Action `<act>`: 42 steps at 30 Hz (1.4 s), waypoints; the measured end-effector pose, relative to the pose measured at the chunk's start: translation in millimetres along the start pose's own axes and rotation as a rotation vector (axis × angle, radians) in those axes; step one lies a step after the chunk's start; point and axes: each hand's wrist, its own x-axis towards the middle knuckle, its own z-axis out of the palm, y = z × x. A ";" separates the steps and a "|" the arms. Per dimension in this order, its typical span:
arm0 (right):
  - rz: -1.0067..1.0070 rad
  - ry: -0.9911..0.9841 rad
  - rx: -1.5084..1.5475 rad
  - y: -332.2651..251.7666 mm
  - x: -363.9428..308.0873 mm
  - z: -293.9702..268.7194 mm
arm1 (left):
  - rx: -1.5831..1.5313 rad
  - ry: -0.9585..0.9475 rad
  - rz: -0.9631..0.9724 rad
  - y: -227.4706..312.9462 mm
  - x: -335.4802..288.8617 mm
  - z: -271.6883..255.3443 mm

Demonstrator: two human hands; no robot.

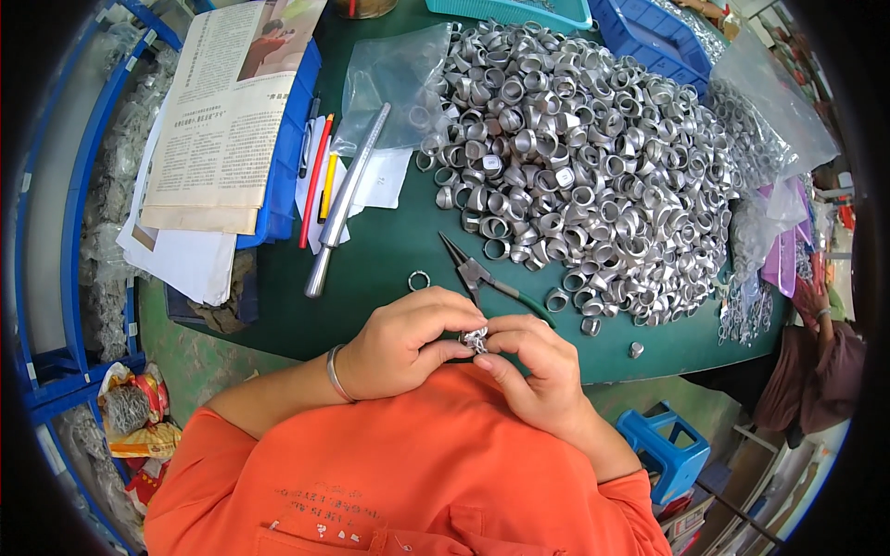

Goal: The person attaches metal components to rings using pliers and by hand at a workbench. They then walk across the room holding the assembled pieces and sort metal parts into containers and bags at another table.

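Close to the table's near edge, my left hand (410, 339) and my right hand (535, 365) meet, fingertips pinching a small silvery ring (476, 340) with a knobbly, openwork surface. Fingers cover part of it, so its full shape is hidden. Just beyond my hands lie long-nose pliers (473, 271) with green handles, their jaws pointing away from me. A single thin ring (419, 279) rests on the green table beyond my left hand. A big heap of silver-grey metal rings (593, 176) spreads over the table's far right side.
A tapered metal ring mandrel (349, 199) lies left of the pliers, beside a red pen (316, 181) and a yellow pen (328, 187). Newspapers (218, 120) top a blue bin (295, 157) on the left. At right are a blue stool (664, 451) and another person's arm (823, 320).
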 end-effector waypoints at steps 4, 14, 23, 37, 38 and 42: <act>0.046 -0.004 -0.007 -4.7 -0.2 -1.7 | 0.086 0.026 0.063 -0.2 -0.5 3.6; 0.246 -0.149 0.036 -9.1 4.5 -12.3 | 0.091 -0.070 0.078 1.1 -3.9 7.2; 0.359 -0.220 0.085 -3.6 5.2 -13.8 | 0.061 -0.123 -0.127 3.6 1.5 3.5; 0.201 -0.121 -0.149 -7.0 5.6 -5.8 | 0.174 0.006 0.019 -2.8 -3.2 8.5; 0.199 -0.137 -0.088 0.2 6.4 -8.3 | 0.178 -0.007 0.042 -2.9 -1.3 10.2; 0.585 -0.143 0.255 15.9 0.5 -9.0 | 0.191 -0.012 -0.002 -2.1 0.5 11.2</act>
